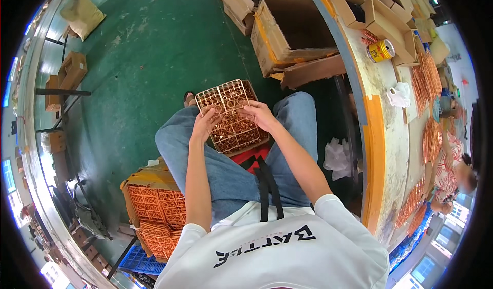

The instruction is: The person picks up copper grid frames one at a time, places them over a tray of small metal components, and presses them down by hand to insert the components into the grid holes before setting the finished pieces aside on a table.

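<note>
Between my knees sits a shallow box [252, 95] filled with small shiny copper-coloured ring parts [237, 139]. Over its far half is a pale, coppery lattice frame [220, 90] with ring-shaped pieces between its bars. My left hand [206, 122] pinches the frame near its left side, thumb and fingers bent together. On the right, my right hand [260, 115] grips it too, its fingers reaching inward over the rings. The exact contact of the fingertips is too small to make out.
By my left leg stands a carton [154, 207] packed with orange-copper lattice frames, near a blue crate [138, 260]. Ahead on the green floor is a large open carton [295, 32]. Along my right runs a workbench [380, 186] bearing a yellow can [380, 50]; another person sits beyond.
</note>
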### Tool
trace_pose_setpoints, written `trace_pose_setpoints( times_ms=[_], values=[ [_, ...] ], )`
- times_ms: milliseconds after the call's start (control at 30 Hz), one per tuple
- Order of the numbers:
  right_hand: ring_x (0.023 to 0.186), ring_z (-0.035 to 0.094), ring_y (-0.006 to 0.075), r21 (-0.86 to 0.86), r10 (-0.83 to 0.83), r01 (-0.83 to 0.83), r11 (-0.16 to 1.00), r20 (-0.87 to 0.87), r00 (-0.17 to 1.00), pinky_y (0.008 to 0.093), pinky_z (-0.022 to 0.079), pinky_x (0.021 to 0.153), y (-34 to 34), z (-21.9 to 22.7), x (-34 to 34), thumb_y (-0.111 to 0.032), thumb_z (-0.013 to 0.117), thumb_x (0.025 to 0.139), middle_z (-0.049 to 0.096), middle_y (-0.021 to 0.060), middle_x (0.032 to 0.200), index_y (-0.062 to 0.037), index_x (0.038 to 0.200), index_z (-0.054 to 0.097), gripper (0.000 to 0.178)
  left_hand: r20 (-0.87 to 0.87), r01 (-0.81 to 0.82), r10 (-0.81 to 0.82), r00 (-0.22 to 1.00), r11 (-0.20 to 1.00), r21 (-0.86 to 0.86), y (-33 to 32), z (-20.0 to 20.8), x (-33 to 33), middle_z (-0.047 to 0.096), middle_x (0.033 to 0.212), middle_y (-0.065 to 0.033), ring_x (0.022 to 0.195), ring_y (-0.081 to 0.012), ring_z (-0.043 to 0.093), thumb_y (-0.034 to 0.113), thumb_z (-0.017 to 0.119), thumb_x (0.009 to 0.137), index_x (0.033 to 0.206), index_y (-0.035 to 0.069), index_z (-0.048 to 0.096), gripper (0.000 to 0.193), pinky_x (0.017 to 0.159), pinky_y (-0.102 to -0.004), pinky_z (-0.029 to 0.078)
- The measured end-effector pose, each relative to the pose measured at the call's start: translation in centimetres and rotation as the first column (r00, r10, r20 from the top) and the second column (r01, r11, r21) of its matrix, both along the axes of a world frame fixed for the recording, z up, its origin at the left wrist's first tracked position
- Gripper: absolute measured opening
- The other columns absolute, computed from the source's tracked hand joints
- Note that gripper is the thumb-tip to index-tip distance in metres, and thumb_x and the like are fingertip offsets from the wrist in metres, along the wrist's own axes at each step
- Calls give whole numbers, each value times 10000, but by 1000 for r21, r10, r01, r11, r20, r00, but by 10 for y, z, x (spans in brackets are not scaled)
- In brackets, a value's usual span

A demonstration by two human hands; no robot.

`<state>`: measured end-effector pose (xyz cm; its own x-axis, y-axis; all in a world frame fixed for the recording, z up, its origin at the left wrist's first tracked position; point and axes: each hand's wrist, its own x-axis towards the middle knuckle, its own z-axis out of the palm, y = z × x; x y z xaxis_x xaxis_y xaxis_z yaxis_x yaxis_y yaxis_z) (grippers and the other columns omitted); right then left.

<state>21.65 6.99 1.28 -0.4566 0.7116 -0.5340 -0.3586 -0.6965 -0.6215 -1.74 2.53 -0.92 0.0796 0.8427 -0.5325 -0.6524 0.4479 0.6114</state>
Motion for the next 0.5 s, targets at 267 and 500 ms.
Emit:
trace_pose_setpoints(
  times_ms=[267, 500],
  values=[
    [786, 612, 144, 163, 141, -181, 970, 233, 962, 297, 555, 698, 1, -17, -5, -37, 635, 813, 600, 74, 998, -4, 1074, 550, 277, -622, 105, -28, 782, 991, 88, -1, 8, 31, 634, 878, -107, 725, -177, 644, 21, 629, 807, 1023, -27, 523, 246, 607, -275, 564],
    [717, 598, 147, 89, -9, -26, 996, 373, 928, 289, 571, 563, -6, -47, -6, 7, 620, 803, 569, 59, 832, 4, 920, 553, 135, -487, 160, -166, 858, 986, -55, 5, 6, 38, 517, 1119, -144, 960, -187, 575, 145, 685, 767, 1133, -2, 426, 472, 562, -270, 548]
  ],
)
